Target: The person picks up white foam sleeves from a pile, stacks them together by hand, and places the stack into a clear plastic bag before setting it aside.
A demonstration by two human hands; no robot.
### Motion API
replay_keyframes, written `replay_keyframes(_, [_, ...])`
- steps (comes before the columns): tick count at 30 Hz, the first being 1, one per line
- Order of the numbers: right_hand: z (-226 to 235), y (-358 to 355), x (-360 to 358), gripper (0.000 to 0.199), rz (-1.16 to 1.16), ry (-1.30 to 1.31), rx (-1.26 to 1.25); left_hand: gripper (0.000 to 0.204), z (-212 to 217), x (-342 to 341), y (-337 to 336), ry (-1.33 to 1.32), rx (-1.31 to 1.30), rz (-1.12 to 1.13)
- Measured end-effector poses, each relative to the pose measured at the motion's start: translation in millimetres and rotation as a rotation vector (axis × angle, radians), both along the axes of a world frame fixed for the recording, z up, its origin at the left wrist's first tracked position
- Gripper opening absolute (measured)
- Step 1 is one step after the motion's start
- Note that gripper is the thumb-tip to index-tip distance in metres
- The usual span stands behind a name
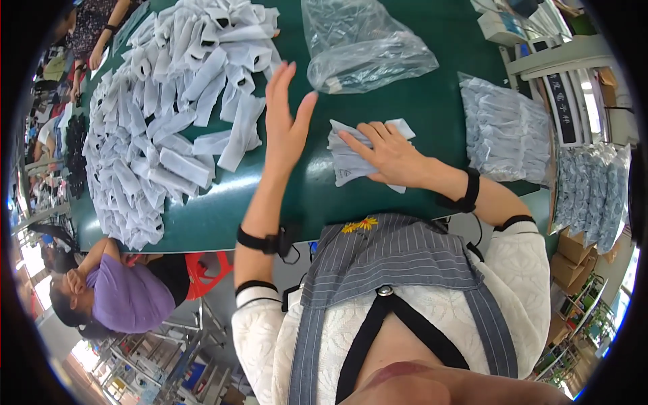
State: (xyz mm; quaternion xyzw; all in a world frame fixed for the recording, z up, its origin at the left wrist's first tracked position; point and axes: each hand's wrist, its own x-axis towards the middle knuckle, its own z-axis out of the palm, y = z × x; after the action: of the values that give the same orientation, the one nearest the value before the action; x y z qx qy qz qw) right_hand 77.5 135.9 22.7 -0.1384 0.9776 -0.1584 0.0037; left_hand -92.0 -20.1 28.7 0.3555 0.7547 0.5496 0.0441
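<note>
1. Our right hand lies flat, fingers spread, pressing a small stack of folded white cloth pieces at frame centre, on the green table.
2. Our left hand is raised just left of the stack, fingers wide & straight, holding nothing, thumb toward the stack.
3. Key relation: stack sits right of the left fingers, under the right ones; its long axis runs roughly top-to-bottom in frame, tilted slightly.
4. Right hand is on it already, so it's nearer; left is close but apart.
5. Big heap of loose white pieces fills upper left; clear plastic bag lies upper centre.
</note>
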Motion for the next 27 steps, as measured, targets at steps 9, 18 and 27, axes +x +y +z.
replay_keyframes(9, [27, 29, -20, 0.090, -0.411, 0.132, -0.036, 0.037, 13, -22, 90, 0.566, -0.463, -0.124])
replay_keyframes(18, [4, 50, -92, 0.076, -0.627, 0.297, -0.118, 0.043, 58, 143, 41, 0.402, 0.126, -0.525])
replay_keyframes(27, [-52, 112, -116, 0.071, -0.774, 0.487, 0.344, 0.052, 19, 77, 19, 0.483, -0.024, -0.235])
